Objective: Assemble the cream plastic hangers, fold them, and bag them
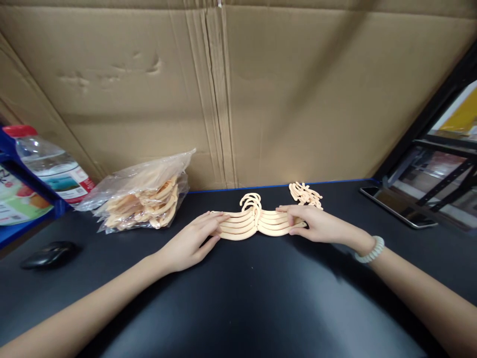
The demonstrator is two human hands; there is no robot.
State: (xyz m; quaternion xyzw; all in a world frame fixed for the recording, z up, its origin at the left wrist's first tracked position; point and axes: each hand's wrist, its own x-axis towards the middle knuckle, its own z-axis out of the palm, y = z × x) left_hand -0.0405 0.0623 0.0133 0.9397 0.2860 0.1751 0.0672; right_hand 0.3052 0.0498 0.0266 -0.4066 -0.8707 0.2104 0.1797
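Several beige hangers (238, 223) lie overlapped in a neat row on the black tabletop, their hooks bunched at the middle and pointing away from me. My left hand (197, 238) grips their left ends, fingers on top and thumb along the near edge. At the right ends, my right hand (309, 223) holds them between thumb and fingers and covers part of them. Just behind that hand sits a small pile of loose beige hook-shaped pieces (302, 193). More beige pieces fill a clear plastic bag (145, 196) beyond my left hand.
A black computer mouse (50, 254) lies at the left, near a bottle with a red cap (55, 161) and a blue rack (61, 206). On the right are a phone (398, 208) and a black metal shelf (443, 149). A cardboard wall (298, 99) closes off the back.
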